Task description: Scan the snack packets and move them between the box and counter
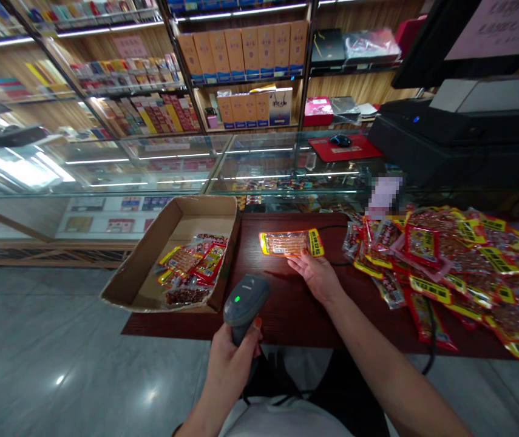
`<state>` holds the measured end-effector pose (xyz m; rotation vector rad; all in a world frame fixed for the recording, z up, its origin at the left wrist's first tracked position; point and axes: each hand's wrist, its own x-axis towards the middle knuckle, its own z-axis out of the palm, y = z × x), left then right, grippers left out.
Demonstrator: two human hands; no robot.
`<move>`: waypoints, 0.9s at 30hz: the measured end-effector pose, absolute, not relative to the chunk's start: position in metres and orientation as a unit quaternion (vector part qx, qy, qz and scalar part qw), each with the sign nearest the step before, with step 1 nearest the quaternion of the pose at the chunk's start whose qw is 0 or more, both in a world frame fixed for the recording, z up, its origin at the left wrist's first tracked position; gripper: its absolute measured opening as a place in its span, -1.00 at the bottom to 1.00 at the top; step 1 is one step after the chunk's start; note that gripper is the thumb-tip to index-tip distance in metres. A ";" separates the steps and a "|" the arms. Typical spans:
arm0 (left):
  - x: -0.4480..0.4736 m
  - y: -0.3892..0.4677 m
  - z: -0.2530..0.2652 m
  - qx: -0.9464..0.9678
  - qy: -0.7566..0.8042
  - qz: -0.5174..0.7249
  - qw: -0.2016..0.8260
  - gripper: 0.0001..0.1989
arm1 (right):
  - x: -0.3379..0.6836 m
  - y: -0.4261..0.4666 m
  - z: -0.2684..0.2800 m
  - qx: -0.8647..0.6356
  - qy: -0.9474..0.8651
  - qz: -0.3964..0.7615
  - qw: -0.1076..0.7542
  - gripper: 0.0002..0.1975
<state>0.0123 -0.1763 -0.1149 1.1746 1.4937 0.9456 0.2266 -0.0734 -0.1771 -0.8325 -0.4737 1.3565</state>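
Note:
My left hand (232, 359) is wrapped round the handle of a grey barcode scanner (249, 297), whose top shows a green light. The scanner's head points away from me toward a snack packet (286, 243) with red and yellow edges and a clear middle. At the packet's lower right side, my right hand (316, 276) pinches it just above the dark red table. A cardboard box (143, 291) on the left contains several snack packets (190, 267). To the right of my right hand lies a large pile of similar packets (450, 261).
Behind the table (281, 325) stands a glass display counter (259, 158). A computer mouse (340, 141) rests on a red mat (320, 149) there. Black equipment (450, 145) occupies the right. A cable (432, 340) hangs over the table's front edge near the pile.

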 end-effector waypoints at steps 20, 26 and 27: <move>-0.007 -0.181 -0.135 0.468 0.613 0.377 0.514 -0.42 | 0.149 -0.035 -0.078 -0.235 -0.411 0.661 0.582 -0.58; -0.014 -0.179 -0.134 0.495 0.623 0.349 0.495 -0.43 | 0.186 -0.029 -0.098 -0.440 -0.606 0.377 0.545 -0.47; -0.016 -0.179 -0.135 0.496 0.624 0.349 0.493 -0.42 | 0.211 -0.035 -0.105 -0.506 -0.630 0.274 0.521 -0.51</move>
